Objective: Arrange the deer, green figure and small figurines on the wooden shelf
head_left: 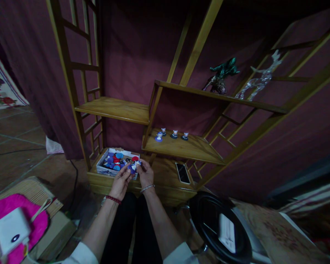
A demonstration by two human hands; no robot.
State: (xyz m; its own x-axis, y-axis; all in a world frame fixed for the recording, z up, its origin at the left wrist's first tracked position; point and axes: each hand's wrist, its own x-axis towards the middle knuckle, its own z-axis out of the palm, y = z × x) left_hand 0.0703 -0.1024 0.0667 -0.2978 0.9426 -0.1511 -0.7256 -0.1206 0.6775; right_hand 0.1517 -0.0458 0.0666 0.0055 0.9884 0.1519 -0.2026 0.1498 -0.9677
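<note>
Between both hands, in front of the low shelf, is a small blue-and-white figurine (134,167) on a purple-blue base. My left hand (123,179) pinches it from the left, and the fingers of my right hand (145,173) close on its upper right part. Just behind the hands stands an open white cardboard box (103,170), holding several figurines with blue, purple and red bases. On the middle shelf (187,148), one similar figurine with a purple base (158,137) stands near several dark-based ones, such as this dark-based figurine (174,134).
A tablet or phone (183,173) lies at the right of the bottom shelf. Higher up stand a green figure (222,75) and a clear deer ornament (260,82). A black round stool (200,220) is at lower right, a white device (12,231) on pink cloth at lower left.
</note>
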